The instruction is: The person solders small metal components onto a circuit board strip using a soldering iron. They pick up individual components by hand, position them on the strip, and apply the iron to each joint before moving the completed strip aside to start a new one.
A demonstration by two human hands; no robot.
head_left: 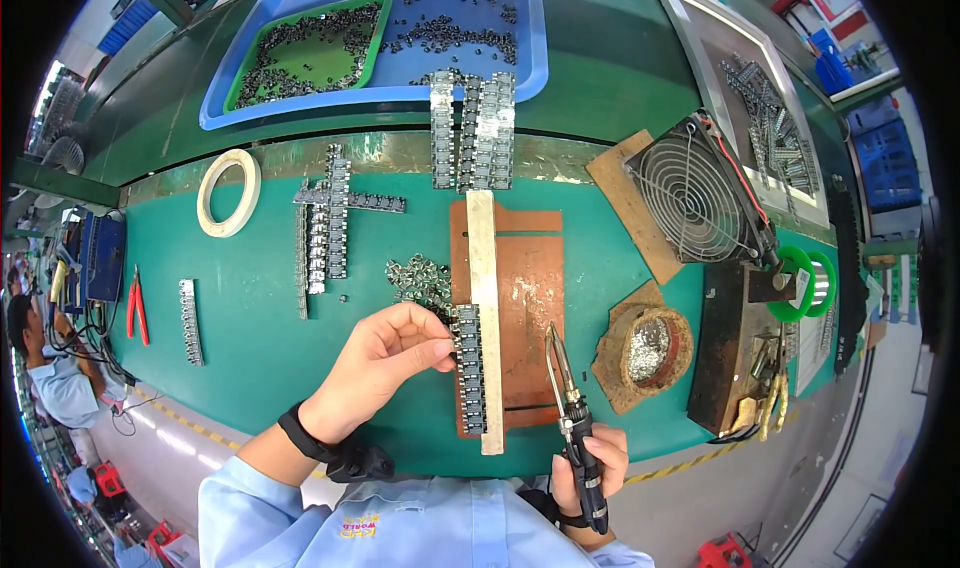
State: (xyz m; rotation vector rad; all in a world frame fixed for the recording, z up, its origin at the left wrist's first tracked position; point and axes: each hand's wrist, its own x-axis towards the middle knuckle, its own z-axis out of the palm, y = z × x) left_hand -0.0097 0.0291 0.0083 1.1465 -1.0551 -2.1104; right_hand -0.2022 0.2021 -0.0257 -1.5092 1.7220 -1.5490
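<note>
A light-blue sleeved shirt (430,518) fills the bottom of the frame, nearest the camera. The left hand (375,353), at centre, has its grip closed, thumb and forefinger pinched at the left edge of a strip of small dark boards (470,388); whether a tiny part sits between them I cannot tell. At lower right of centre, the right hand (600,463) has its grip wrapped round a soldering iron (580,428), tip pointing up, probably to be near the boards. The strip lies along a pale bar (486,268) on a copper-coloured plate (530,278), likely so it sits straight. A pile of loose metal parts (420,283) lies just above the left hand, seemingly for easy picking. Right of the plate, on the green table (270,368), sits a round pot (650,348); beyond it, in the upper right, a fan (690,188) leans, perhaps angled to move fumes. A blue tray (540,48) spans the top.
</note>
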